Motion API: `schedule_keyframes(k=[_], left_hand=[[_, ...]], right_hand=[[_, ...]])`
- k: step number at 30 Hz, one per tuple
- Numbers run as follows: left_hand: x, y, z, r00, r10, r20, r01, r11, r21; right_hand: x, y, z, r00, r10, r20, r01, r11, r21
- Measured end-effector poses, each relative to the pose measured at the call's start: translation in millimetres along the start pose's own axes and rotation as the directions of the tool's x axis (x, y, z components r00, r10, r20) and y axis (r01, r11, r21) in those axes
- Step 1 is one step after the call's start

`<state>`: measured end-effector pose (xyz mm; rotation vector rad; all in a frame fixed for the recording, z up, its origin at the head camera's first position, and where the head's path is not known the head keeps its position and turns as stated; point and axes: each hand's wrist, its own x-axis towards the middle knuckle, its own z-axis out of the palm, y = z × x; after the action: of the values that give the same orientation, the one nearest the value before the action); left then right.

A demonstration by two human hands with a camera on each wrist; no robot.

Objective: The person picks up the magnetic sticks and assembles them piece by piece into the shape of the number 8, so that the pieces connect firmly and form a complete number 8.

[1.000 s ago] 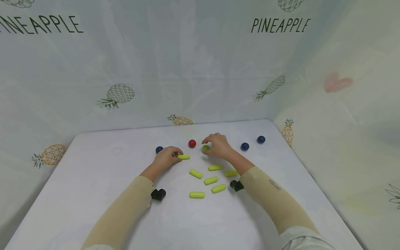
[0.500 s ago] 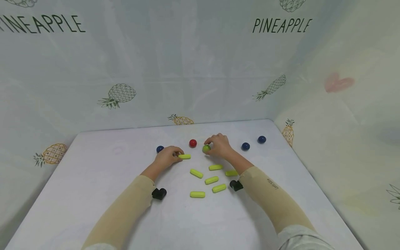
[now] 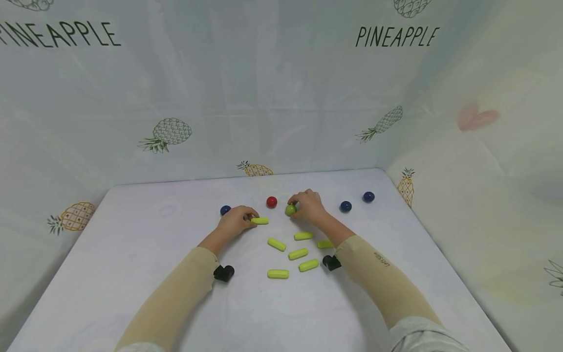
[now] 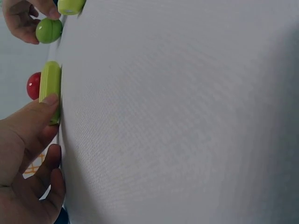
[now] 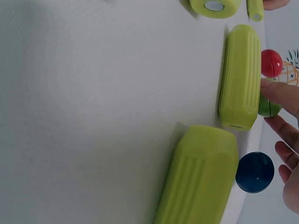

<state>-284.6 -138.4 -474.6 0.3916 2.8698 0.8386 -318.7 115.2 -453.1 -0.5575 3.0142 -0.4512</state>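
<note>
My left hand [image 3: 235, 222] pinches one end of a yellow-green ribbed rod [image 4: 50, 81] between thumb and forefinger; its other end points right. Further right, my right hand [image 3: 309, 206] grips a green ball [image 3: 291, 209] with thumb and fingers. A red ball [image 3: 271, 202] rests on the table between and just behind the two hands. Close behind the left hand sits a dark blue ball [image 3: 225, 210], partly covered by it in the left wrist view. In the right wrist view a rod [image 5: 240, 77] lies in front of the green ball and hides part of it.
Several more yellow-green rods [image 3: 298, 253] lie scattered on the white table [image 3: 145, 234] between the forearms. Two dark blue balls, a nearer one [image 3: 345, 207] and a farther one [image 3: 368, 196], stand right of the right hand. A pineapple-print curtain [image 3: 281, 98] rises behind the table.
My right thumb and fingers have closed in on the green ball, which has barely moved. The left hand keeps its pinch on the rod in the same place.
</note>
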Motion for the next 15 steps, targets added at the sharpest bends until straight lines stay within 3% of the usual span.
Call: schedule_keyframes(k=[15], left_hand=[[-1.5, 2.4, -1.1, 1.000, -0.009, -0.004, 0.009, 1.000, 0.007]], right_hand=[[-3.0, -14, -2, 1.000, -0.014, 0.005, 0.013, 0.996, 0.094]])
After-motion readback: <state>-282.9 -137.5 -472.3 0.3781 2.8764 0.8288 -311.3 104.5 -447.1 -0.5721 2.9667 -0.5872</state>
